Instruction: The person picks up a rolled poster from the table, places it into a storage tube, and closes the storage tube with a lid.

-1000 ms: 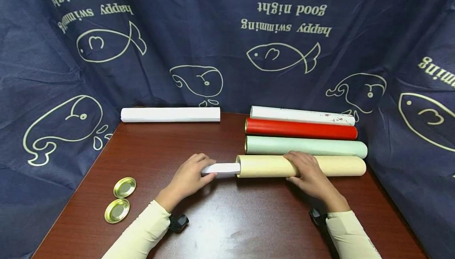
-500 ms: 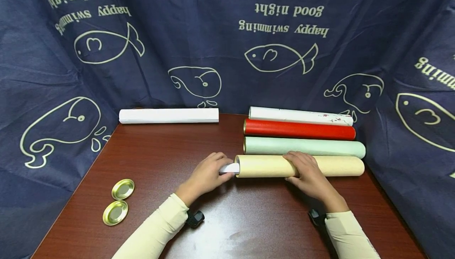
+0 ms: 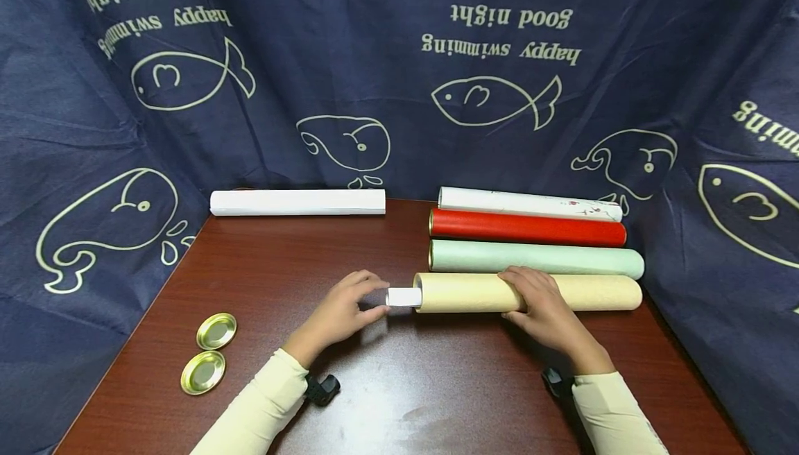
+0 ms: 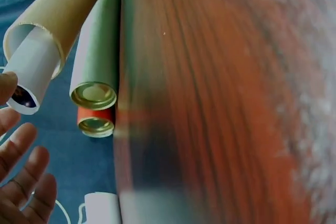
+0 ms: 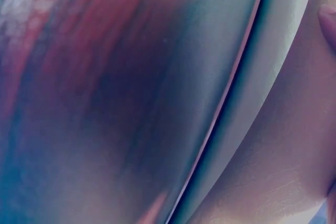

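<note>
A cream mailing tube (image 3: 462,293) lies crosswise on the table, its open end facing left. Out of that end sticks a short length of a rolled white paper (image 3: 404,297); the rest is hidden inside. My left hand (image 3: 343,309) is just left of the roll's end, thumb and fingers spread apart. In the left wrist view, the hollow end of the paper roll (image 4: 37,72) shows near the thumb, with the other fingers (image 4: 31,177) below it. My right hand (image 3: 543,309) holds the tube around its middle, thumb on the near side and fingers over the top.
Behind the cream tube lie a pale green tube (image 3: 537,259), a red tube (image 3: 530,227) and a white flowered tube (image 3: 499,201). Another white paper roll (image 3: 299,202) is at the back left. Two gold metal lids (image 3: 216,331) sit at the left. A blue curtain (image 3: 399,80) encloses the table.
The paper roll has slid rightward, deeper into the cream tube. My left hand went right with it, then drew back left off its end. The right hand has stayed in place.
</note>
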`<state>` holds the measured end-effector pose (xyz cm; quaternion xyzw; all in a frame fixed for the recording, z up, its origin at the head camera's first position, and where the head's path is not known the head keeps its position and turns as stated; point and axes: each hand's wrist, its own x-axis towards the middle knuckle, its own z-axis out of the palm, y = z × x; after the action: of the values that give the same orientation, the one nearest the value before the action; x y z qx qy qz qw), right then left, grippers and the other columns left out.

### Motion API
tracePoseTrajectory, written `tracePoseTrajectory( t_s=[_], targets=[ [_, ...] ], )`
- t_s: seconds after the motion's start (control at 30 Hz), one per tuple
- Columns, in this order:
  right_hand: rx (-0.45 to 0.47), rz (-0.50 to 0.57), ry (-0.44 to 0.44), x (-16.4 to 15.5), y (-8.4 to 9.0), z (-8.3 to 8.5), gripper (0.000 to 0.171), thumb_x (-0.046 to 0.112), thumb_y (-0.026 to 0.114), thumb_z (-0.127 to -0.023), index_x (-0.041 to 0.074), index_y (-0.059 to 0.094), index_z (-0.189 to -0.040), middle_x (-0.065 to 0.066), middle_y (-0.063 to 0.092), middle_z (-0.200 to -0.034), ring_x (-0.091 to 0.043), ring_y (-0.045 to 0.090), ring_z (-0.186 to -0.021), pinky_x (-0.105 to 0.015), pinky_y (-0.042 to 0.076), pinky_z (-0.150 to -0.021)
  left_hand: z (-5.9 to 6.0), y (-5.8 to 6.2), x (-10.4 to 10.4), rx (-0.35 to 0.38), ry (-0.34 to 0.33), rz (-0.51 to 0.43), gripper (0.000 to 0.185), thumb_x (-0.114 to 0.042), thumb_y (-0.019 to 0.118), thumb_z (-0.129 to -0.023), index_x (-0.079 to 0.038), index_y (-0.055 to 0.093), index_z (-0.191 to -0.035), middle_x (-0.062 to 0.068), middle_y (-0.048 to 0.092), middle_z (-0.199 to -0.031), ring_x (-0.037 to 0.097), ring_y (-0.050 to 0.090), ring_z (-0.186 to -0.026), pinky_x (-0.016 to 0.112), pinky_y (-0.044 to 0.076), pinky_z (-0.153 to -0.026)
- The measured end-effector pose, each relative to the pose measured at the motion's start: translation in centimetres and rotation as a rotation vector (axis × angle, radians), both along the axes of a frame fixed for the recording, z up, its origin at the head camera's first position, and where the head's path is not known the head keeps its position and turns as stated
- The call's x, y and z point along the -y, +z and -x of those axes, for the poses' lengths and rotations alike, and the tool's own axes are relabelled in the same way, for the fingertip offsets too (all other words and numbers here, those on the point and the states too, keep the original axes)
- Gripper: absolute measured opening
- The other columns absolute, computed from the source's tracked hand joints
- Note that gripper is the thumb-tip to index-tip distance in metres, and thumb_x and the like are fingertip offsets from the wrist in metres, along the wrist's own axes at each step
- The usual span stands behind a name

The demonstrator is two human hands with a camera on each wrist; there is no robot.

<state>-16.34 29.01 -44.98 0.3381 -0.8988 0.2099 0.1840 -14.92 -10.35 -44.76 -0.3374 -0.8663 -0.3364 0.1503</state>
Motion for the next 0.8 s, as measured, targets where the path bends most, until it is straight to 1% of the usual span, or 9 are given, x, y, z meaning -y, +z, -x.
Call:
tracePoseTrajectory(
  t_s=[0.1, 0.27, 0.43, 0.53, 0.67, 0.73, 0.8],
  targets=[
    [-0.002, 0.001, 0.001, 0.0, 0.1, 0.0, 0.079, 0.005, 0.093, -0.057, 0.007, 0.058, -0.128, -0.016, 0.059, -0.127, -0.036, 0.051, -0.119, -0.055, 0.033, -0.097, 0.0, -0.2, -0.4, 0.017, -0.016, -0.014, 0.034, -0.017, 0.081, -0.084, -0.006, 0.071, -0.114, 0.002, 0.067, -0.107, 0.017, 0.061, -0.104, 0.037, 0.051, -0.092],
    [-0.002, 0.002, 0.002, 0.1, 0.1, -0.1, 0.079, 0.005, 0.093, -0.058, 0.007, 0.058, -0.128, -0.014, 0.058, -0.127, -0.035, 0.051, -0.119, -0.054, 0.033, -0.097, 0.1, -0.3, -2.1, 0.011, -0.049, -0.009, 0.033, -0.016, 0.08, -0.084, -0.005, 0.07, -0.114, 0.005, 0.068, -0.107, 0.019, 0.061, -0.103, 0.037, 0.05, -0.092],
    [-0.004, 0.01, 0.008, 0.2, 0.1, -0.1, 0.079, 0.004, 0.093, -0.057, 0.007, 0.058, -0.128, -0.014, 0.059, -0.127, -0.035, 0.05, -0.12, -0.054, 0.032, -0.097, 0.3, -0.3, -3.8, 0.033, -0.054, 0.014, 0.031, -0.018, 0.077, -0.088, -0.005, 0.07, -0.115, 0.003, 0.067, -0.11, 0.019, 0.061, -0.106, 0.035, 0.049, -0.095],
    [-0.004, 0.011, 0.01, 0.3, 0.1, -0.1, 0.079, 0.004, 0.093, -0.057, 0.007, 0.058, -0.128, -0.013, 0.059, -0.127, -0.035, 0.05, -0.12, -0.053, 0.032, -0.097, 0.4, -0.4, -4.5, 0.056, -0.058, 0.016, 0.028, -0.014, 0.071, -0.091, -0.003, 0.069, -0.116, 0.004, 0.067, -0.114, 0.02, 0.06, -0.108, 0.035, 0.048, -0.097],
    [0.0, 0.009, 0.006, 0.2, 0.2, -0.1, 0.079, 0.004, 0.093, -0.057, 0.008, 0.058, -0.128, -0.013, 0.059, -0.127, -0.035, 0.05, -0.12, -0.054, 0.032, -0.097, 0.2, -0.5, -4.7, 0.076, -0.071, 0.029, 0.03, -0.01, 0.065, -0.093, 0.0, 0.067, -0.122, 0.007, 0.065, -0.119, 0.022, 0.059, -0.114, 0.037, 0.046, -0.101],
    [0.0, 0.008, 0.003, 0.2, 0.3, -0.2, 0.079, 0.005, 0.093, -0.057, 0.008, 0.058, -0.129, -0.014, 0.059, -0.127, -0.035, 0.05, -0.12, -0.054, 0.033, -0.097, 0.0, -0.6, -4.4, 0.078, -0.082, 0.019, 0.031, -0.01, 0.065, -0.093, -0.001, 0.067, -0.123, 0.007, 0.065, -0.119, 0.022, 0.059, -0.113, 0.037, 0.047, -0.1],
    [0.003, 0.011, -0.001, 0.1, 0.3, -0.2, 0.079, 0.004, 0.093, -0.057, 0.007, 0.058, -0.128, -0.014, 0.059, -0.127, -0.035, 0.05, -0.12, -0.054, 0.032, -0.097, -0.2, -0.6, -3.7, 0.07, -0.088, 0.0, 0.031, -0.009, 0.067, -0.093, -0.002, 0.067, -0.123, 0.007, 0.065, -0.116, 0.021, 0.06, -0.111, 0.038, 0.048, -0.097]
  ],
)
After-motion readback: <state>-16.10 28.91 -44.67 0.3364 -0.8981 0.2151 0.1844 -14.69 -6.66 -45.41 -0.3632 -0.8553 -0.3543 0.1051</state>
